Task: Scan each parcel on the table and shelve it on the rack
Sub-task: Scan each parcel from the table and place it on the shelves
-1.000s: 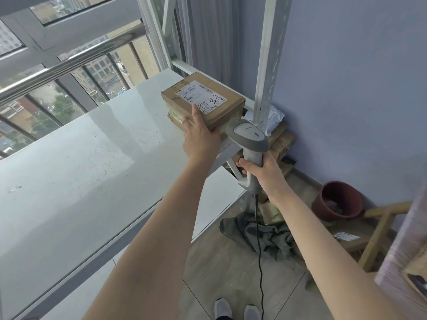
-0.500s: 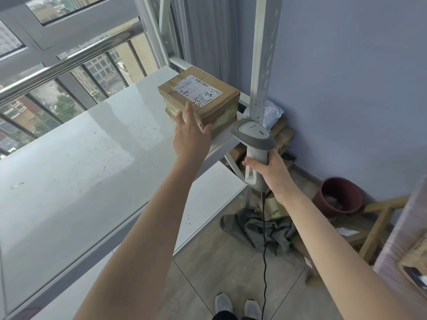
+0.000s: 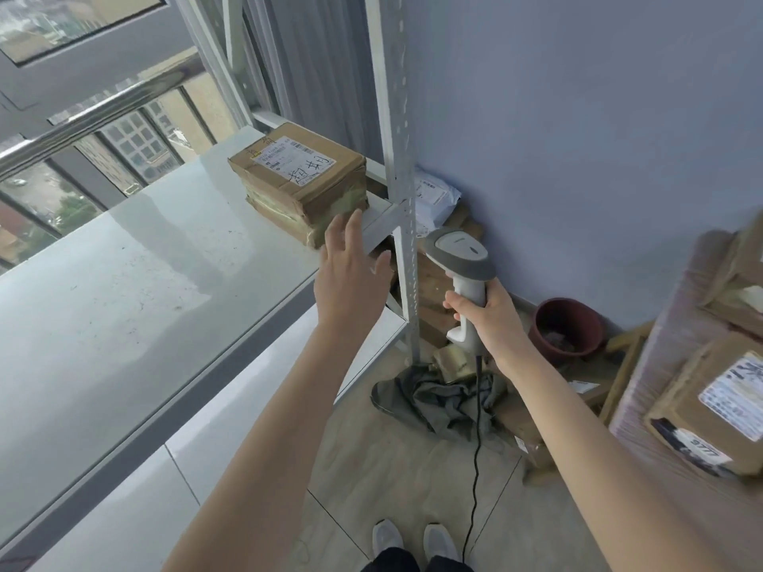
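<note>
My left hand [image 3: 351, 274] is released: the fingers are straight and a little spread, and it holds nothing. It hangs over the front edge of the rack shelf [image 3: 124, 282], just before the near corner of the parcel [image 3: 299, 179]. The fingertips overlap this corner in the view, and I cannot tell if they touch it. The parcel is a brown cardboard box wrapped with tape. It lies flat at the far right end of the pale shelf, near the upright metal post [image 3: 396, 117] of the rack, with its white label and some black handwriting turned up. My right hand [image 3: 489, 319] is grasping the handle of the scanner [image 3: 460, 258], with the fingers curled round it. The grey and white head of the scanner is above my fist, to the right of the post and apart from the parcel. Its black cable [image 3: 475, 468] hangs down to the floor beside my shoes [image 3: 413, 538]. On the floor under the scanner lies a crumpled grey cloth [image 3: 433, 400], and near the wall stands a dark red flowerpot [image 3: 567, 326]. Behind the post a white mail bag [image 3: 433, 196] rests on some wood. At my right edge a second box [image 3: 714, 406] with a white label lies on a blurred surface.
</note>
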